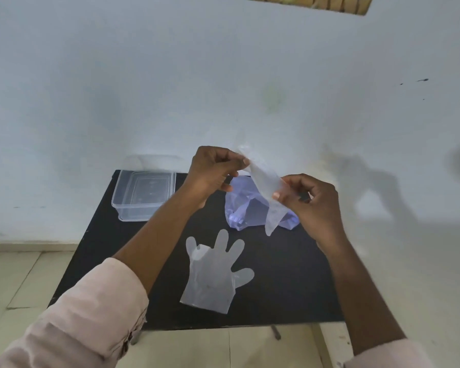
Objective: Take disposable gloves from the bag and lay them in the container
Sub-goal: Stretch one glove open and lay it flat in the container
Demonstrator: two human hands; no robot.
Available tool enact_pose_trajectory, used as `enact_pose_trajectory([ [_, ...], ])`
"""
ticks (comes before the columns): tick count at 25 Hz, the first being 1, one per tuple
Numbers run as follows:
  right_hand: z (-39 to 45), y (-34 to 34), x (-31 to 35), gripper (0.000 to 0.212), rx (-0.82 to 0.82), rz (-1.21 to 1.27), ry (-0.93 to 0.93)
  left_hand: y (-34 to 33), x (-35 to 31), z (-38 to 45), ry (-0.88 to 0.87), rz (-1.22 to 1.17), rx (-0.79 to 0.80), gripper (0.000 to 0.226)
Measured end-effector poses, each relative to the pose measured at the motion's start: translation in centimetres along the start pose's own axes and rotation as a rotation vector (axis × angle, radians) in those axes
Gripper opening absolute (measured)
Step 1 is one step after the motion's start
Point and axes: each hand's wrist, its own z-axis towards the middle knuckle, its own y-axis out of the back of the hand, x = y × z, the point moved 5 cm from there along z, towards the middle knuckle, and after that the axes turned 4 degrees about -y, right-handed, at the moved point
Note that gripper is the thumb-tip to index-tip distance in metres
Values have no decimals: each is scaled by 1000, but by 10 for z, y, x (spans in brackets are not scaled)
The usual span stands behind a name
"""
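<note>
While a clear glove hung pinched between both hands, a second glove lay flat.
Left hand and right hand fingers pinched it above the bluish bag; the empty container sat far-left on the black bench. No readable writing; pale wall, tiled floor.

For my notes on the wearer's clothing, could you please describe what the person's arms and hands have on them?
Both hands are bare: the left hand and right hand wear no gloves, rings or watch that I can see. Each arm has a pale pink long sleeve pushed up towards the elbow, the left sleeve bunched and wrinkled, with a buttoned cuff. The right sleeve barely shows at the frame's bottom edge.
</note>
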Motion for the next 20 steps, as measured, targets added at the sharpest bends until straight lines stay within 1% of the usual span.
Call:
enact_pose_trajectory([
  [2,2,3,-3,19,-92,158,-11,1,1,-5,26,19,-38,7],
  [4,5,3,-8,15,-83,287,-38,8,3,-11,35,101,-73,6],
  [5,6,3,-10,15,-62,306,-38,12,4,-15,24,173,-78,6],
  [7,9,0,-13,16,-11,307,-22,18,1,-22,-63,362,-68,9],
  [9,12,0,-12,10,43,312,-3,19,-7,-27,-191,494,-26,21],
  [11,15,2,-12,13,98,303,19,17,-12,-28,-227,487,34,22],
  [13,17,4,-12,17,150,292,29,16,-12,-27,-169,410,62,17],
  [15,16,6,-13,16,190,294,22,16,-11,-27,-123,325,50,13],
  [17,17,9,-13,15,213,300,8,17,-10,-27,-95,272,39,16],
  [20,19,15,-10,14,208,303,-3,18,-13,-29,-89,224,41,16],
])
